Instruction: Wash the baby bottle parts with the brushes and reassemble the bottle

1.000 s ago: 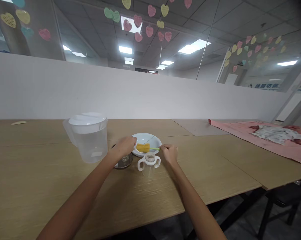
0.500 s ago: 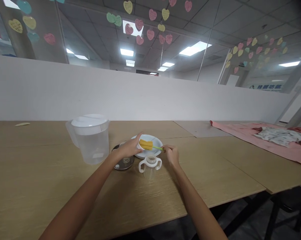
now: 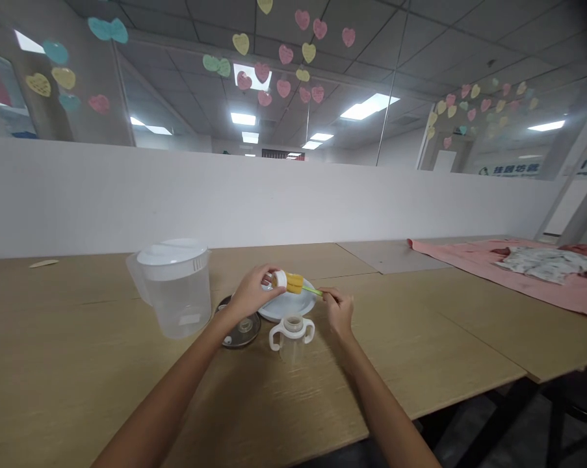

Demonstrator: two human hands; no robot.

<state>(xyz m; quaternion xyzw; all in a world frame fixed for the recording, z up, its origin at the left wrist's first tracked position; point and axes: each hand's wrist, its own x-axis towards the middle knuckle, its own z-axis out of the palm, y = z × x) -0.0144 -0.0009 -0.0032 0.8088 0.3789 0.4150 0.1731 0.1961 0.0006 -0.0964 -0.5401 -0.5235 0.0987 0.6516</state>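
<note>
My left hand (image 3: 259,289) is closed around a small white bottle cap (image 3: 279,280), its opening turned to the right. In my right hand (image 3: 339,309) is the green handle of a bottle brush (image 3: 294,283). The brush's yellow sponge head points left, with its tip at the cap's opening. Both hands are above a white bowl (image 3: 298,304). Just in front of the bowl stands a clear baby bottle (image 3: 292,344) with two white handles and an uncovered neck. Partly under my left hand lies a dark round tray (image 3: 239,339) with small clear parts on it.
A clear lidded pitcher (image 3: 179,299) of water stands left of the tray. On the right, a pink cloth (image 3: 532,286) lies under a doll-like figure in patterned clothing (image 3: 541,263). A white wall (image 3: 273,201) runs behind the wooden table (image 3: 400,344).
My left hand has turned the cap, so more of its white side shows against the sponge head. My right hand still grips the handle. The camera view has tilted up slightly.
</note>
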